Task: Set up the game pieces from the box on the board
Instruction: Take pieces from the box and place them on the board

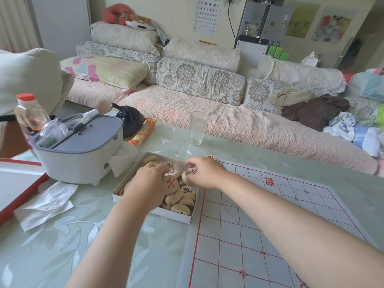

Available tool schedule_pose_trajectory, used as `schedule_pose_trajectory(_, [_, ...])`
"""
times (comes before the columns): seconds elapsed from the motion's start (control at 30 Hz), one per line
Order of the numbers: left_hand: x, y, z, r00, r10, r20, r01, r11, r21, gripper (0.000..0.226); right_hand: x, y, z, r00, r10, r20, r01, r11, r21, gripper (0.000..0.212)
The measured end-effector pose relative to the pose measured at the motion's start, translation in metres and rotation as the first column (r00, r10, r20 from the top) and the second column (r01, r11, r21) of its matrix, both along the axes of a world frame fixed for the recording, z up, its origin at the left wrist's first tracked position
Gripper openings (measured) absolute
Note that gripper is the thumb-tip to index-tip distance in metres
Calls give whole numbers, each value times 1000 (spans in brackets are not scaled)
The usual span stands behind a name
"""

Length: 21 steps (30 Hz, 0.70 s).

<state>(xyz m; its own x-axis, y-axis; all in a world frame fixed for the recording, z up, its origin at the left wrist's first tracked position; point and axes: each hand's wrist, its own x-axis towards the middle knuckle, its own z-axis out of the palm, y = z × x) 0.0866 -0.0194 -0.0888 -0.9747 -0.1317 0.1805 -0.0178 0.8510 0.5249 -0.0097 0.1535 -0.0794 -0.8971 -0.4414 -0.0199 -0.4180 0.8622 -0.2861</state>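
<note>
barely started, from where i'm standing. the board (270, 225) lies flat on the table (62, 246) with its red grid almost wholly bare; the only thing i can make out on it is one corner piece (211, 157) at the far left corner, just past the person's knuckles, and i can't say whether it sits on its proper point. everything else is heaped in the box (174, 216), which sits just beside the board's left edge, the pieces (178, 197) piled any old way, some face up showing red or black characters, some on edge. both hands are in that box. the left hand (148, 181) is knuckles-up over the near half of the heap, fingers curled down among the discs; whether they have closed on one i cannot tell. the right hand (205, 173) reaches across from the board side and its fingertips pinch a red piece (193, 171) at the top of the pile, with another disc standing on edge right against it. so i'd judge this as the sorting-and-picking stage: nearly the whole set has yet to come out of the box and be placed along both ends of the grid.
</note>
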Motion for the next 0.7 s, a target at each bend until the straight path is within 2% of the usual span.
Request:
schedule_pose_trajectory(0.13, [7, 0, 2, 999, -40, 17, 40, 999, -18, 33, 5, -14, 0, 1000, -3, -21, 7, 986, 167, 56])
schedule_pose_trajectory(0.23, [11, -1, 4, 999, -37, 9, 38, 998, -51, 33, 5, -19, 0, 1000, -4, -4, 5, 983, 182, 61])
schedule_pose_trajectory(0.37, [12, -2, 6, 1000, -18, -18, 17, 999, -30, 27, 8, -16, 1, 995, -11, -98, 15, 999, 36, 66])
schedule_pose_trajectory(0.47, [11, -1, 6, 1000, -18, -19, 18, 1000, -9, 23, 13, -2, 7, 992, -58, -111, 36, 981, -190, 57])
schedule_pose_trajectory(0.53, [10, 1, 6, 999, -13, -32, 13, 1000, 6, 21, 16, 13, 8, 985, -111, -132, 69, 955, -288, 49])
schedule_pose_trajectory(0.63, [10, 4, 8, 999, 2, -38, -1, 1000, 28, 22, 23, 38, 3, 974, -173, -146, 118, 937, -328, 36])
schedule_pose_trajectory(0.7, [12, 8, 11, 998, 18, -57, -16, 999, 40, 20, 30, 53, -4, 978, -188, -86, 151, 935, -322, 31])
